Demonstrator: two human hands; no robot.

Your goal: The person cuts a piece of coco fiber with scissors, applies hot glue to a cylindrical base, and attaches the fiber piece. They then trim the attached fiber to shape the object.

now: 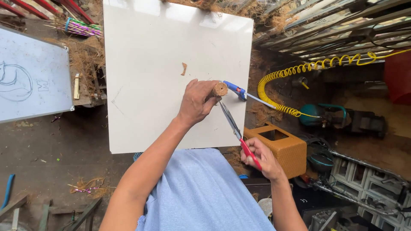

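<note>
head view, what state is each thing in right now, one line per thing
left hand: closed around the fibre roll, raised over the board
fibre roll: held, cut end facing the camera
right hand: gripping the scissors' red handles
scissors: blades nearly shut, tips pointing up at the roll
glue gun: lying at the board's right edge
white board: flat, one small brown scrap on it
yellow hose: coiled

White board (145, 85) (tabletop, perhaps), fibre scrap (184, 68)

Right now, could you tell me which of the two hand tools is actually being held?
The red-handled scissors, gripped by the right hand. The blue glue gun lies untouched on the white board.
</note>
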